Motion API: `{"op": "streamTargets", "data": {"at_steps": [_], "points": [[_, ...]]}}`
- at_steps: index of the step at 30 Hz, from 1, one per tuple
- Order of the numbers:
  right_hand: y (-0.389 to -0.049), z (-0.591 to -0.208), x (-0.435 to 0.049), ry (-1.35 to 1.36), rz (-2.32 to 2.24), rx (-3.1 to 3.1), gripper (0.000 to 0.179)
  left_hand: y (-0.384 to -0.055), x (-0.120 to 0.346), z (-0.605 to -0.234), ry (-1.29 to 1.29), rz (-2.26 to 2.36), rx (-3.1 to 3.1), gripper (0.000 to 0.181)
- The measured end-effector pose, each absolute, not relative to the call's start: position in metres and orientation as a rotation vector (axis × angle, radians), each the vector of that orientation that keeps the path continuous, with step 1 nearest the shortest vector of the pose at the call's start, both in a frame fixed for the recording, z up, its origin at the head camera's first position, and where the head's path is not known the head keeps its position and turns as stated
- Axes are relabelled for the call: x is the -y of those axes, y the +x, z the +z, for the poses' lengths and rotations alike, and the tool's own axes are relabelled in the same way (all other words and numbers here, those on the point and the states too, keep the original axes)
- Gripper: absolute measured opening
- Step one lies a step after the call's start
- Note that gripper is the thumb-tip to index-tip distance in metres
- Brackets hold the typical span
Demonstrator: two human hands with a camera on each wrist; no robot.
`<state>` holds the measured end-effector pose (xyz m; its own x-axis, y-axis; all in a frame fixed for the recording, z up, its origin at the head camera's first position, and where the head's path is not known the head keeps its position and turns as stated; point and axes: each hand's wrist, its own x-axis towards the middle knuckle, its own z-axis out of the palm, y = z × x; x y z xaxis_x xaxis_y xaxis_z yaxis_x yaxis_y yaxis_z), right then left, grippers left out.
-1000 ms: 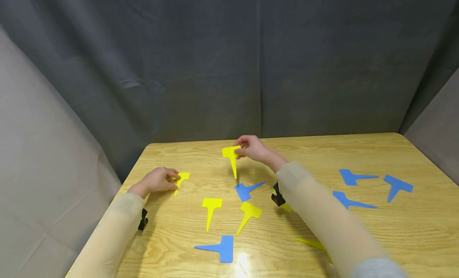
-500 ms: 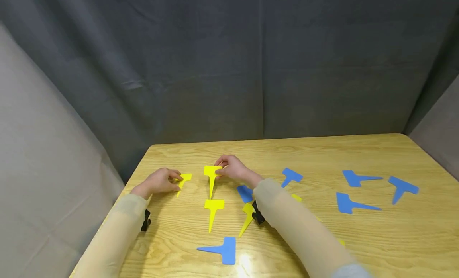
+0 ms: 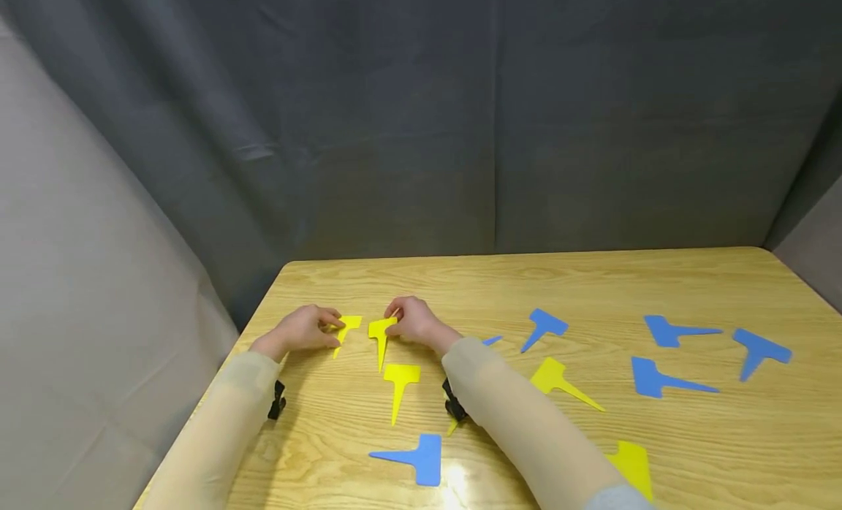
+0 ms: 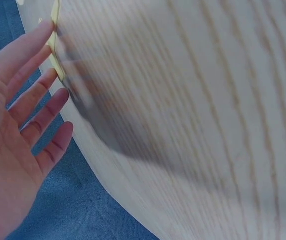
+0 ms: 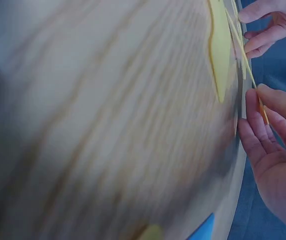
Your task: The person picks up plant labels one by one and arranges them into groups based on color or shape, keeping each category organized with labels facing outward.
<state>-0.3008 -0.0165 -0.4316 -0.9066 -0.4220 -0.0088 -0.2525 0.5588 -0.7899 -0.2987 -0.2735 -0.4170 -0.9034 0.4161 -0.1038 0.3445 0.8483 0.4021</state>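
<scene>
left hand (image 3: 304, 329): fingers spreading, nearly straight, their tips touching a left yellow t-shaped tag (image 3: 350, 322) that is lying at the far left of the table (image 3: 592, 276). right hand (image 3: 414, 320): thumb and fingertips pinching a held yellow tag (image 3: 379, 329) by the right end of its crossbar, pointed stem pointing towards the wearer; this tag is sitting just right of the left one, apart from it in the head view, and is showing tilted in the right wrist view; whether its tip is touching the wood cannot be told. front yellow tag (image 3: 400, 377): lying flat just nearer the wearer than the held one, stem towards the wearer. half-hidden yellow tag (image 3: 452, 428): only its tip showing beneath the right wrist. front blue tag (image 3: 429, 459): lying nearest the wearer, stem pointing left. covered blue tag (image 3: 492, 340): a stem end peeking past the right sleeve (image 3: 526, 437). middle blue tag (image 3: 547, 322): lying right of it. middle yellow tag (image 3: 550, 375): lying beside the sleeve, stem pointing right. near yellow tag (image 3: 634, 466): partly hiding behind the same sleeve. blue group, three pieces: upper blue tag (image 3: 666, 332), lower blue tag (image 3: 650, 378) and outer blue tag (image 3: 759, 345), lying near one another on the right. backdrop: a dark grey curtain (image 3: 395, 130) hanging behind.
</scene>
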Motion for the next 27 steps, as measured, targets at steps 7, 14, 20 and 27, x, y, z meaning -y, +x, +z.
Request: {"op": "streamTargets", "data": {"at_steps": [7,14,20,27], "points": [[-0.301,-0.431,0.017,-0.680,-1.096,-2.667,0.024,-0.299,0.272,-0.415,0.590,0.564,-2.829,0.039],[-0.300,-0.430,0.012,-0.759,-0.863,-2.773,0.024,-0.300,0.274,-0.415,0.573,0.543,-2.834,0.040],[-0.296,-0.428,0.006,-0.840,-0.841,-2.700,0.027,-0.300,0.275,-0.416,0.554,0.558,-2.816,0.041],[-0.291,-0.426,0.002,-1.097,-0.677,-2.652,0.023,-0.299,0.274,-0.413,0.548,0.566,-2.810,0.042]]}}
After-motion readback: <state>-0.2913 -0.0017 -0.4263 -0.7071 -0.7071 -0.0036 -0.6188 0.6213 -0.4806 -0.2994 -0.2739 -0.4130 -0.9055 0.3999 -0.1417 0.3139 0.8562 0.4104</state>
